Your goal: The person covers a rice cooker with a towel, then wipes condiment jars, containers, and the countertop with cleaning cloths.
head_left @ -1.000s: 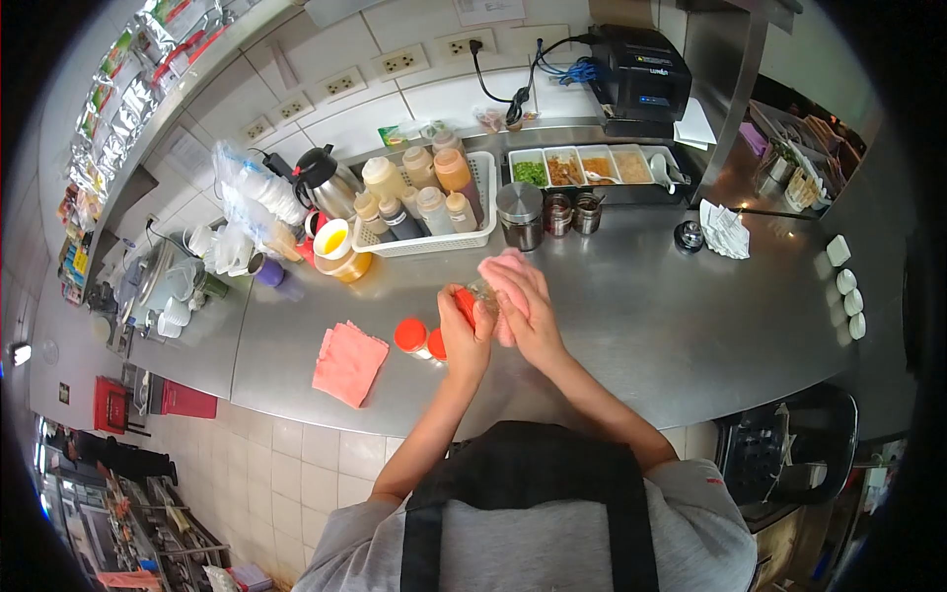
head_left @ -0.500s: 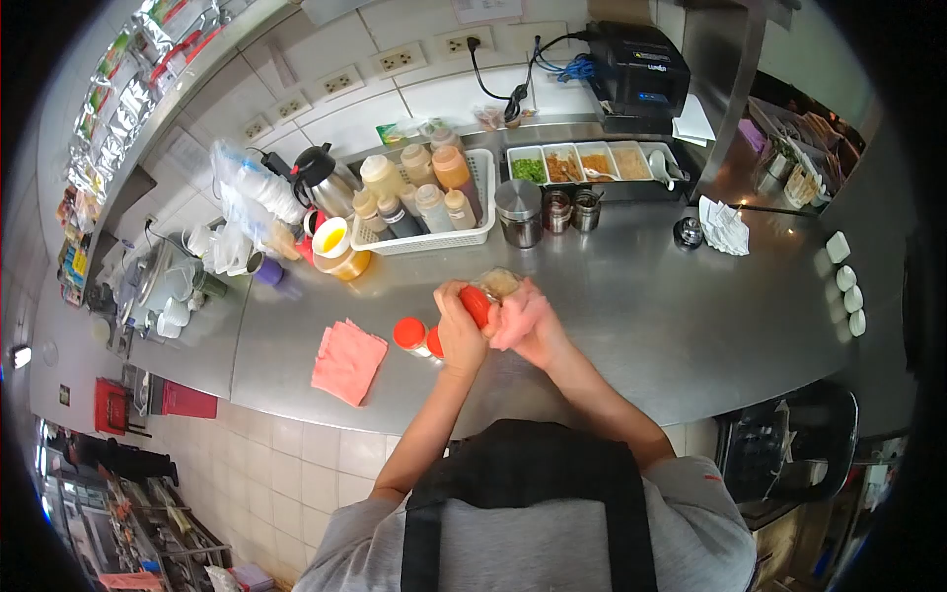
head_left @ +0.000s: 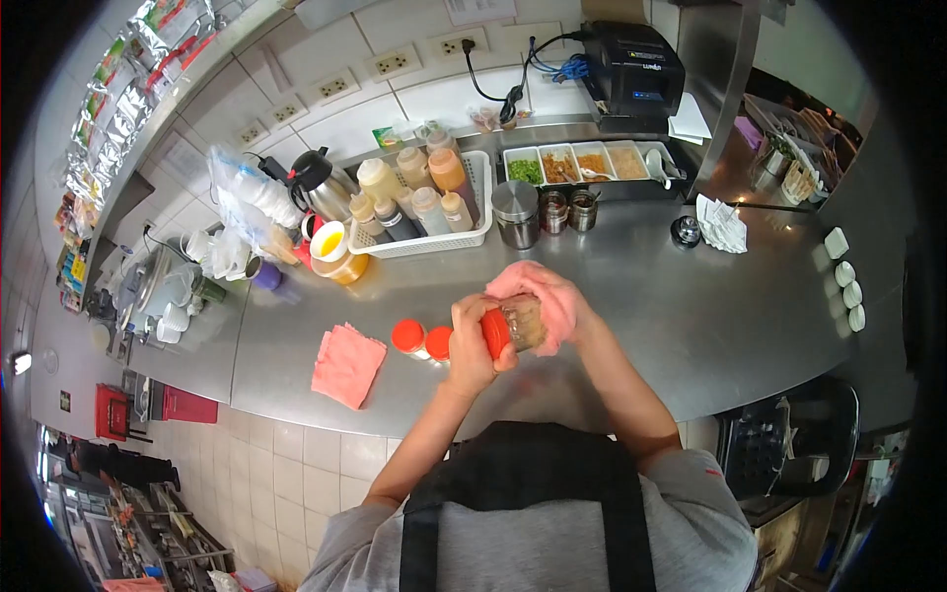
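Note:
My left hand (head_left: 472,345) grips a clear jar (head_left: 523,324) by its red lid, and the jar lies tilted on its side above the counter. Something pale brown shows through its wall. My right hand (head_left: 579,314) is closed on a pink cloth (head_left: 538,284), which wraps over the top and base of the jar. Just left of my left hand stand two more red-lidded jars, one (head_left: 408,335) fully seen and one (head_left: 438,342) partly behind my wrist. Farther left a folded pink cloth (head_left: 348,365) lies flat.
Behind are a white basket (head_left: 424,243) of squeeze bottles, a steel canister (head_left: 518,215), two small jars and a tray of toppings (head_left: 592,166). A thermos (head_left: 324,183) and yellow-filled cup stand left. Crumpled paper (head_left: 722,225) and small white dishes (head_left: 845,274) are right.
The jar has turned so its side now faces up in view. My right hand has moved the cloth from beside the lid to around the jar's body and base.

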`<state>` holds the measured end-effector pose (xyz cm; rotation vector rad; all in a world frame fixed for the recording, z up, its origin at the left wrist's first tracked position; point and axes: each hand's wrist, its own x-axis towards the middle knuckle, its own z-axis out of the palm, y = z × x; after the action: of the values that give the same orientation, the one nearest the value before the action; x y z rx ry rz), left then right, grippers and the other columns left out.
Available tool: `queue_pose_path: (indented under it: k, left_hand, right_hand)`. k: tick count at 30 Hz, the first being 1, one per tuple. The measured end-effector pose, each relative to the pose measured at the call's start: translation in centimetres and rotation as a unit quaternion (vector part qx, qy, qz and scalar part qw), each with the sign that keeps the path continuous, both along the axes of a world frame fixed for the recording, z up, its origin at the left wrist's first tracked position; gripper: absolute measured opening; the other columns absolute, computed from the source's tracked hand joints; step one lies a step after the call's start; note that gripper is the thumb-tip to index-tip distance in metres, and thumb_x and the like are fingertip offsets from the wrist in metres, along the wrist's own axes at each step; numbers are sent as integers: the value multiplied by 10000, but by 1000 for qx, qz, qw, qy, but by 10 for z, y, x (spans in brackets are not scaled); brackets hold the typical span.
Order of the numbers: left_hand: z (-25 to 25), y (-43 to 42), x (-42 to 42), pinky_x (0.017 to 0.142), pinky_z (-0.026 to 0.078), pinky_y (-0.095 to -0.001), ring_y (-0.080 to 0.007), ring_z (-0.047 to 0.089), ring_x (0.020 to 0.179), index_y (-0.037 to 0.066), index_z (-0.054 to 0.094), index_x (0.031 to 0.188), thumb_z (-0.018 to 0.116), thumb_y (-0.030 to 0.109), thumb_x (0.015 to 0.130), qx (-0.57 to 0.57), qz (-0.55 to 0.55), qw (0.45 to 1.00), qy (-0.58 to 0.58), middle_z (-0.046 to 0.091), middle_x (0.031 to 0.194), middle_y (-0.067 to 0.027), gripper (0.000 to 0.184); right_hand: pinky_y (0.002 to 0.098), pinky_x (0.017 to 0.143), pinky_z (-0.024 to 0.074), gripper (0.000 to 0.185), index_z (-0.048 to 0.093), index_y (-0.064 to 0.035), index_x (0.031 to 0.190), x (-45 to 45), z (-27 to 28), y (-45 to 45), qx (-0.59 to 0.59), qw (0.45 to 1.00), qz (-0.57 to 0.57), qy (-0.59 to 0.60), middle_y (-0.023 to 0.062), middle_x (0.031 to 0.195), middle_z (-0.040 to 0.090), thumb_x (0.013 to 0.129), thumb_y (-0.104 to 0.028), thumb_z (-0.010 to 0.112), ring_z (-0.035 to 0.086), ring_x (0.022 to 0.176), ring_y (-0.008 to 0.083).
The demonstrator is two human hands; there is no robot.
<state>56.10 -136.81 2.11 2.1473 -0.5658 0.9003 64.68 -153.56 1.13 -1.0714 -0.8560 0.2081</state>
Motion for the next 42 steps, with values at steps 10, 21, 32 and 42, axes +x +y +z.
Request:
queue_pose_path:
  k: [10,21,32,42]
  left_hand:
    - [-50,1,20,728,549,-431,-383,575,984,21,437,1242,709,435,823,68,70,991,93,486,1195,-188,649]
    - [-67,54,49,748,556,-420,-346,617,955,3,506,1214,693,388,837,310,201,911,186,509,1137,-169,570]
    - [-49,62,34,875,486,-456,-365,570,1064,82,486,1360,680,424,863,300,233,898,222,511,1291,-178,634]
    - [-28,58,-8,980,420,-478,-375,500,1177,67,578,1242,731,171,811,196,182,933,241,496,1336,-161,469]
  right_hand:
    - [304,946,466,381,517,-30,1287,-38,-56,6,112,903,3,416,77,1143,616,1056,-298,376,594,1045,175]
    - [364,986,450,461,510,-34,1338,-36,-86,0,-204,931,-224,202,137,1234,633,1005,-353,506,595,1158,271]
    - [466,1026,441,586,452,-259,1428,92,-157,-117,-441,748,-485,104,292,1374,407,873,-212,634,496,1218,465]
    - [563,1078,377,1047,281,-333,1503,188,-114,-103,-515,710,-444,182,261,1550,171,638,-313,870,313,1371,528]
